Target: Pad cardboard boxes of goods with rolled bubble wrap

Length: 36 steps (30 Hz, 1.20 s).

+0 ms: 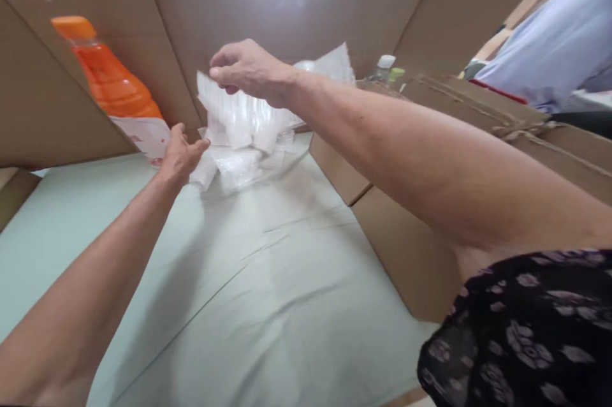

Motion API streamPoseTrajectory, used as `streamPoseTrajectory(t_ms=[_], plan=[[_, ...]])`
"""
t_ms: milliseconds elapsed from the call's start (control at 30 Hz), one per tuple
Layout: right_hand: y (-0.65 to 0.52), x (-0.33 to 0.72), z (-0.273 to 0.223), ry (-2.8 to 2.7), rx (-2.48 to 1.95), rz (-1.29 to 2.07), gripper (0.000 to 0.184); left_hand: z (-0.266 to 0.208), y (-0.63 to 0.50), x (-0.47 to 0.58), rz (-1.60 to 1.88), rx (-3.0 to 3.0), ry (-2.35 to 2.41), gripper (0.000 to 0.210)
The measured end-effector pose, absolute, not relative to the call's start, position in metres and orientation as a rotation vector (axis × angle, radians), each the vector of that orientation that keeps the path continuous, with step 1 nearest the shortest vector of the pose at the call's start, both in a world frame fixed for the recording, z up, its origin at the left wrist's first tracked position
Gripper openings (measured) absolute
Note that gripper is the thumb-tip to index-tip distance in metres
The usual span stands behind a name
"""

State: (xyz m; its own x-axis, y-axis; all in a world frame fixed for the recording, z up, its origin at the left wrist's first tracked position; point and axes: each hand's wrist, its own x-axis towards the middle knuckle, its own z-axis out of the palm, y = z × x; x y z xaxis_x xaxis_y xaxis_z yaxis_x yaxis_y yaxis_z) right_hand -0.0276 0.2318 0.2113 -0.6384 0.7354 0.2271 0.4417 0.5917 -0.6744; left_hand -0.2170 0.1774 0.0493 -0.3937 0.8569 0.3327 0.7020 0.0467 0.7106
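Note:
Beside the lower part of an orange bottle (pixel 117 85) with an orange cap and a white label is my left hand (pixel 178 153). Its thumb and fingers are apart, close to a heap of clear and white plastic packets (pixel 243 133); I cannot tell whether it touches the bottle or a packet. Over the top of that heap is my right hand (pixel 246 72), with its fingers curled towards the thumb. A packet's upright edge rises right by those fingertips, but whether they pinch it is not clear. My right forearm covers part of the heap.
Pale green cloth (pixel 229 305) covers the surface, with cardboard panels (pixel 296 5) behind it. On the right stand brown cardboard boxes (pixel 406 254), with a white-capped bottle (pixel 384 67) behind them. Light blue fabric (pixel 549 43) shows at the upper right.

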Motion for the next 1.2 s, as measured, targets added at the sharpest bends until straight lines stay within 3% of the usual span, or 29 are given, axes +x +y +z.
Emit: streamPoseTrajectory(t_ms=[233,400,467,667,1000,1200], plan=[[0.281,0.003,0.16,-2.245,-1.212,0.676,0.016,-0.002,0.093,-0.244,1.062,1.414,2.393,0.065],[0.282,0.014,0.111,-2.477,-1.667,0.968,0.016,-0.01,0.084,-0.236,0.972,1.696,2.32,0.066],[0.28,0.001,0.089,-2.596,-1.646,1.049,0.015,-0.012,0.097,-0.228,0.869,1.769,2.274,0.063],[0.284,-0.048,0.041,-2.639,-1.406,0.675,0.037,-0.015,0.146,-0.221,0.731,1.765,2.346,0.057],[0.287,-0.036,0.023,-2.626,-1.256,0.729,0.048,-0.02,0.129,-0.226,0.532,1.841,2.324,0.055],[0.221,-0.016,0.03,-2.429,-1.345,0.6,0.037,-0.01,0.094,-0.212,0.853,1.819,2.343,0.055]])
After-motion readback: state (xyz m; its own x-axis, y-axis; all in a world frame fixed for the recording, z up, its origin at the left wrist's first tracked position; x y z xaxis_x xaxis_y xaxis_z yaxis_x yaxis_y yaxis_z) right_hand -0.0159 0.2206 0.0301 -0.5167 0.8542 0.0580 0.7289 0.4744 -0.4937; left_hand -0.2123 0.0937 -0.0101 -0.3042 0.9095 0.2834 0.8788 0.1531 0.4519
